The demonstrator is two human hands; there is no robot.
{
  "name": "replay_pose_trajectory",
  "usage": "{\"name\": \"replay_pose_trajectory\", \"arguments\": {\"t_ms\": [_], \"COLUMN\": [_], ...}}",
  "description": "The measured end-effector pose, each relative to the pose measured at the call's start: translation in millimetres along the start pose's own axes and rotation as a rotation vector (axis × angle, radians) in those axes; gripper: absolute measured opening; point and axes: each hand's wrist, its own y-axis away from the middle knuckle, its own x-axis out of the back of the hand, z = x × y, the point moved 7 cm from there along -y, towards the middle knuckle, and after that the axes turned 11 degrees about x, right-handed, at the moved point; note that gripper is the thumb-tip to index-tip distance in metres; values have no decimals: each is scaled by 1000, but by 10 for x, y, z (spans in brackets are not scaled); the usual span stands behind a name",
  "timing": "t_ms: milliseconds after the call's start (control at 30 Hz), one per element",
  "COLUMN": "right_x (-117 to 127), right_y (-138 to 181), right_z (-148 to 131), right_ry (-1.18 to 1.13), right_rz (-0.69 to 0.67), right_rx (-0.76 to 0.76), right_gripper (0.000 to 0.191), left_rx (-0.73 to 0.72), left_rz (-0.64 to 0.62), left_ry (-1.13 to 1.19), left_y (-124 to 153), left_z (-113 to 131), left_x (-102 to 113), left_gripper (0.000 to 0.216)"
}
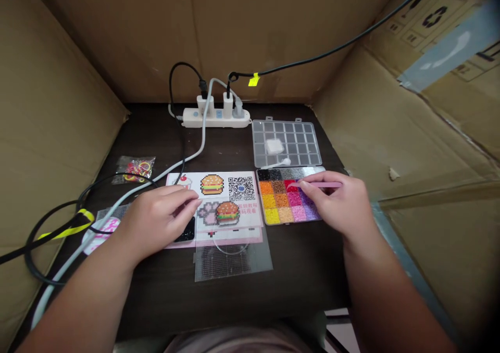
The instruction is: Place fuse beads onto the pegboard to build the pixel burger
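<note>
My right hand [347, 202] is closed around pink tweezers [326, 185], whose tips reach over the red beads [290, 186] in a compartmented bead box [289, 223]. My left hand [154, 220] hovers at the left side of the printed pattern sheets [258, 215], thumb and fingers pressed together; whatever may be between them is hidden. Right of its fingertips, a burger made of small beads [227, 213] sits on a clear pegboard [260, 259] that overlaps the sheets. Part of a black tray-like object [189, 233] shows beneath my left hand.
The box's clear lid [307, 158] lies open behind it, holding a white packet [274, 146]. A power strip [191, 117] stands at the back. Cables [117, 203] run across the left side, near a bag of coloured rings [135, 171]. Cardboard walls [351, 134] surround the table.
</note>
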Motion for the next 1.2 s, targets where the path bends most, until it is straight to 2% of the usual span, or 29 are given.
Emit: {"name": "replay_pose_trajectory", "arguments": {"t_ms": [300, 633, 1200], "right_x": [-60, -286, -255], "right_y": [14, 65, 54], "right_z": [-18, 54, 67], "right_ry": [-84, -252, -242], "right_rz": [35, -95, -71], "right_rx": [3, -105, -99], "right_gripper": [10, 17, 18], "left_rx": [0, -3, -20], "left_rz": [-6, -2, 14], "left_ry": [5, 4, -7], "left_y": [9, 15, 3], "left_z": [-10, -21, 2], "left_x": [-9, -7, -3], "left_gripper": [20, 18, 20]}}
